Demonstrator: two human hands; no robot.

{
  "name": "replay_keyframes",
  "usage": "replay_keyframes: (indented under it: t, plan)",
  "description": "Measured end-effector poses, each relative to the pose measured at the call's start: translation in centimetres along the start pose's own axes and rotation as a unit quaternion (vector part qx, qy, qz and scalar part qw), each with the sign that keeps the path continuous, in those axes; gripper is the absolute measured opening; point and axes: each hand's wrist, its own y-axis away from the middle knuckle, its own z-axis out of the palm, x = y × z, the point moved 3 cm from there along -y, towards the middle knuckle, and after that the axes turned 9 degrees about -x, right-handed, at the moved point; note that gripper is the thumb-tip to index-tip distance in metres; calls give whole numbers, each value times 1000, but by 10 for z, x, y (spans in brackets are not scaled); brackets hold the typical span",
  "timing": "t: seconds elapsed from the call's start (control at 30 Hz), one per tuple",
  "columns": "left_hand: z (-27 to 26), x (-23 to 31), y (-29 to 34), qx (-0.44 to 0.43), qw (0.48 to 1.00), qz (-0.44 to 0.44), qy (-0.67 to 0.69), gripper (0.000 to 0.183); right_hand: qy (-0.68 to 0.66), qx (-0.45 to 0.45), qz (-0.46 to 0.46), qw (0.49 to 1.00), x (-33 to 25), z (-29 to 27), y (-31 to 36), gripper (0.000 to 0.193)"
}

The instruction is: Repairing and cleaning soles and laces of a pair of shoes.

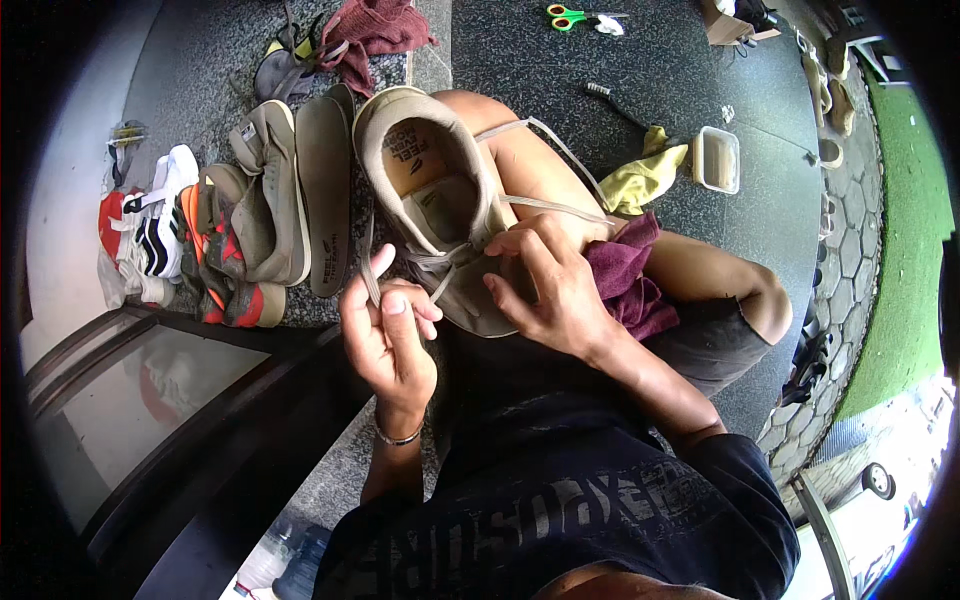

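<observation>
A beige sneaker (480,306) rests against my lap and bare leg, its opening facing up and its toe toward me. Between the thumb and fingers of my left hand (388,335), a flat beige shoelace (368,245) is held at the shoe's left side. My right hand (548,285) grips the sneaker by its lacing, fingers curled and thumb on the upper; whether a lace is also pinched there is hidden. Another loose lace length (560,207) trails over my leg to the right. A maroon cloth (630,280) lies beside my right wrist.
Left of the sneaker stand a loose insole (325,190), a matching beige shoe (270,200) and several other shoes. Toward the right lie a yellow cloth (640,180), a clear plastic tub (735,160) and a black brush (615,103). Green-handled scissors (567,16) lie farther off.
</observation>
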Motion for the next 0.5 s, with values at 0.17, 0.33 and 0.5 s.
replay_keyframes:
  t: [0.17,0.33,0.5]
  plan:
    - [5,13,-8,-25,996,88,14,36,45,-33,34,998,3,5,2,46]
    - [5,9,-11,-51,999,-4,-6,41,32,-13,0,999,-4,-3,-4,52]
    - [12,10,-11,-84,995,-43,-19,42,43,2,15,999,-5,-4,-16,48]
